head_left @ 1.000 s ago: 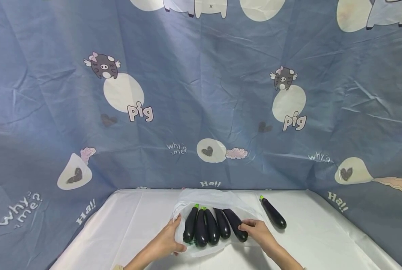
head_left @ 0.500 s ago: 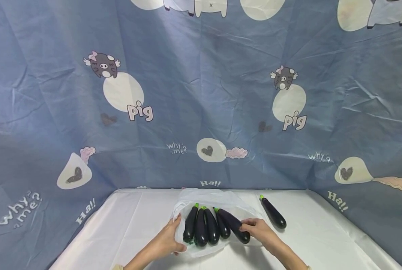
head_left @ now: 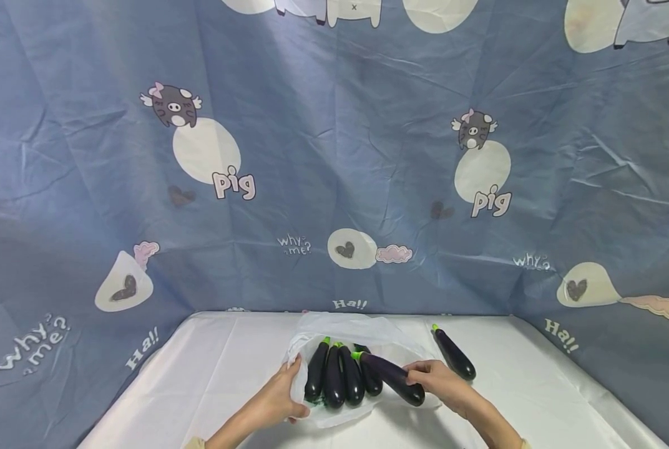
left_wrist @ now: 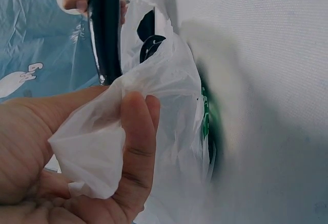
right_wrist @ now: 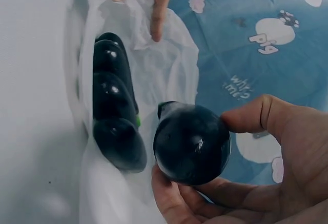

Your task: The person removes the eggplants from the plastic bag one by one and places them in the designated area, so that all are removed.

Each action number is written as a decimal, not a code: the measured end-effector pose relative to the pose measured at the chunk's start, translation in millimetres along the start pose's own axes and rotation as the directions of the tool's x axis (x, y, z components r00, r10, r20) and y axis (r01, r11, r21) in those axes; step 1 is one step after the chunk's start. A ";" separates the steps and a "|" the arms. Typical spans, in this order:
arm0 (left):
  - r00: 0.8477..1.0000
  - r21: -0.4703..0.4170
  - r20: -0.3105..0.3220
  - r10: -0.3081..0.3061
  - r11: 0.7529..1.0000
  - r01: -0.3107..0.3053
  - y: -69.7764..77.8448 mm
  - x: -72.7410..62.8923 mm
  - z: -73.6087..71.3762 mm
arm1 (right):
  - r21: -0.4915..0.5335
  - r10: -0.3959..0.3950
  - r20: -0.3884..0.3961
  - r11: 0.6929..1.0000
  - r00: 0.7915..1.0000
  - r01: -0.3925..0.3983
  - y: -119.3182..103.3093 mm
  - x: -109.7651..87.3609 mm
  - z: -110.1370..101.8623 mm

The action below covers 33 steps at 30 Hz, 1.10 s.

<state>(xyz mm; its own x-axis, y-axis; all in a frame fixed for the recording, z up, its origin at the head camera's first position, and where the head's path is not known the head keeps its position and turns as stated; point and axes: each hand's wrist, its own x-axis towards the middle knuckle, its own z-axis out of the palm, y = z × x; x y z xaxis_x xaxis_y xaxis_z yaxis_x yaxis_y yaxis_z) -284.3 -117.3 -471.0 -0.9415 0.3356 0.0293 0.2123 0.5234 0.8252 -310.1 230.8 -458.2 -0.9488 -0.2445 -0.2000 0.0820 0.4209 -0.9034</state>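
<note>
A white plastic bag lies with its mouth toward me, holding several dark eggplants side by side. My left hand grips the left edge of the bag's mouth; the left wrist view shows the film between thumb and fingers. Between the thumb and fingers of my right hand is one eggplant, held near its rounded end. It slants across the bag's opening, raised above the others, with its green stem end pointing left and inward. Green print shows on the bag's side.
Another eggplant lies on the white-covered table, right of the bag and beyond my right hand. Behind the table's far edge hangs a blue cloth with pig prints, which also runs along both sides.
My right hand has drawn the eggplant to the right and toward me, lifting it off the row so its green stem now shows. The left hand has stayed on the bag's edge.
</note>
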 end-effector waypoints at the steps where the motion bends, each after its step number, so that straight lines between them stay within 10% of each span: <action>1: 1.000 0.003 -0.001 0.001 1.000 -0.001 0.0 0.1 -0.1 | 0.005 -0.001 0.009 1.000 1.000 0.001 -0.8 -0.8 -1.0; 33: 1.000 0.001 0.001 0.001 1.000 -0.001 -0.3 0.0 2.1 | 0.143 -0.083 0.077 0.987 0.994 0.071 -9.9 -8.8 -47.2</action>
<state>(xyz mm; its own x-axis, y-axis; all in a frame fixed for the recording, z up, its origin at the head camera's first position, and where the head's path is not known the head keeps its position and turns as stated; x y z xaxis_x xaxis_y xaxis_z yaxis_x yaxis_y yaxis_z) -283.8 -115.8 -472.4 -0.9410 0.3372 0.0292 0.2132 0.5236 0.8248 -317.0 270.0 -429.6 -0.9262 -0.3447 -0.1528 0.0569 0.2730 -0.9603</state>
